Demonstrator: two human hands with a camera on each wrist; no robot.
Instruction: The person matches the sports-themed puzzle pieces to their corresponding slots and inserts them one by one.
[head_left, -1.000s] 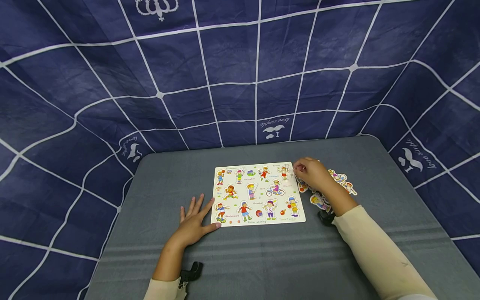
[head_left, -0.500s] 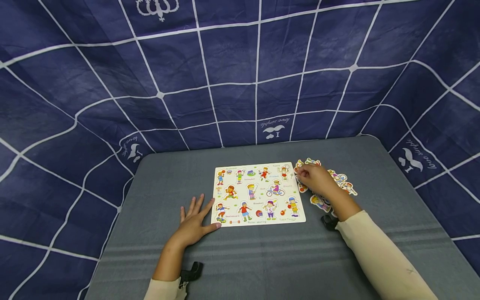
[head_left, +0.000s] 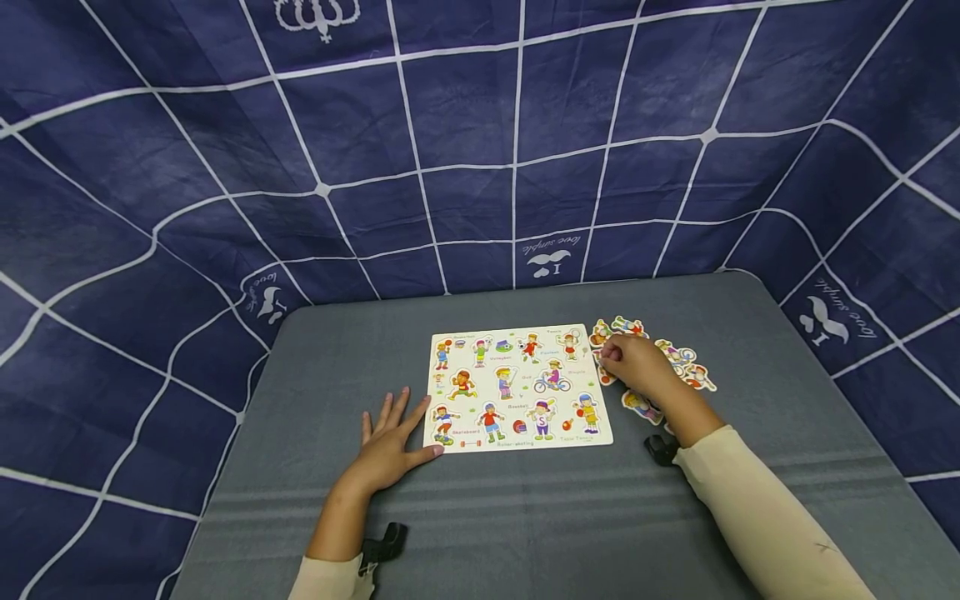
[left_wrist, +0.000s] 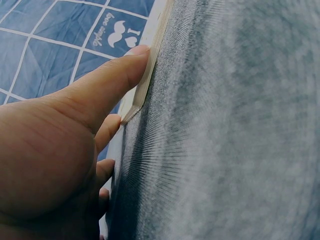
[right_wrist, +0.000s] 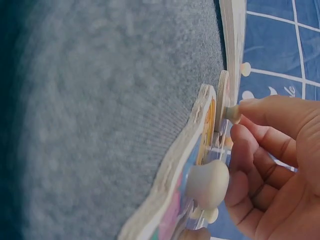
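Note:
A cream puzzle board [head_left: 485, 377] printed with children playing sports lies on the grey table. My left hand [head_left: 386, 454] rests flat with fingers spread at its lower left corner. In the left wrist view the thumb [left_wrist: 132, 62] touches the board's edge [left_wrist: 145, 82]. My right hand [head_left: 637, 364] is over the loose puzzle pieces [head_left: 641, 405] beside the board's right side. The right wrist view shows its thumb and a finger pinching a small knob [right_wrist: 233, 114] on one upright-looking piece [right_wrist: 223, 95]. That piece's picture is mostly hidden.
More loose pieces [head_left: 697, 377] lie right of the right hand, and others [head_left: 627, 325] behind it. A nearer piece with a big pale knob [right_wrist: 207, 184] stands close to the right fingers. Blue checked cloth [head_left: 465, 200] hangs behind the table [head_left: 525, 525].
My right hand has moved from the board's upper right edge slightly right, over the loose pieces, uncovering those behind it. The left hand and the board have stayed put.

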